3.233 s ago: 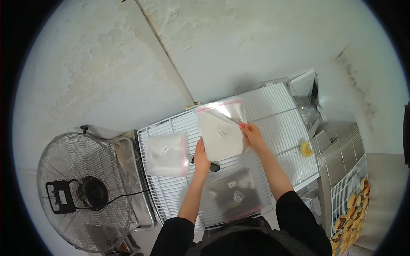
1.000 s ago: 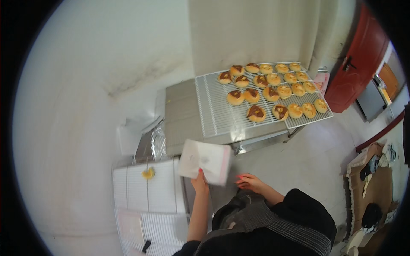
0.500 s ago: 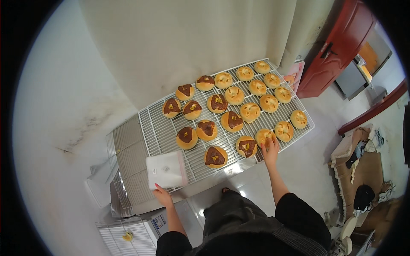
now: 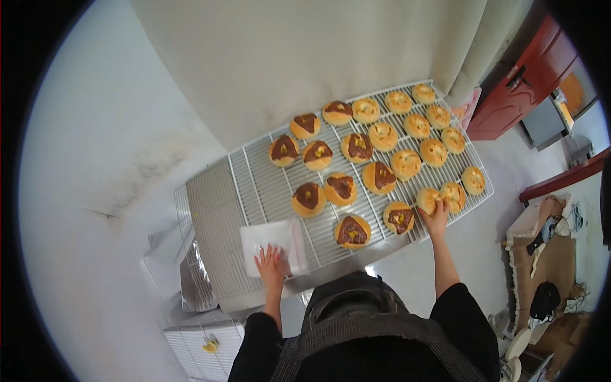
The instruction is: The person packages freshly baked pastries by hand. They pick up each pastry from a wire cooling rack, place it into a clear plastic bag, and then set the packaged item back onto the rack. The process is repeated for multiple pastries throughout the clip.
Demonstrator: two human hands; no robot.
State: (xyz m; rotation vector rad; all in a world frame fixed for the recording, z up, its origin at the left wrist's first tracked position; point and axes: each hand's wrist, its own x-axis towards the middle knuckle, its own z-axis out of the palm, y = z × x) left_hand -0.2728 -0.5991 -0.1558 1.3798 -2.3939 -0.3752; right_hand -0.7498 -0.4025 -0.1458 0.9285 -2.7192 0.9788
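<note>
I see left hand [image 4: 271,267] spread on clear, pink-edged plastic bags [image 4: 256,238] atop white wire rack [image 4: 261,191]; right hand [image 4: 435,221] pinches round golden bun [image 4: 427,198] near round, brown-topped bun [image 4: 399,218].

Left grip [image 4: 272,268] splayed, right grip [image 4: 435,219] curved

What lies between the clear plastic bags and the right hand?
Two brown-topped buns, in the head view, between the plastic bags and the right hand.

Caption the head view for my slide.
Left hand on clear bags, right hand touching a golden bun on a rack.
</note>
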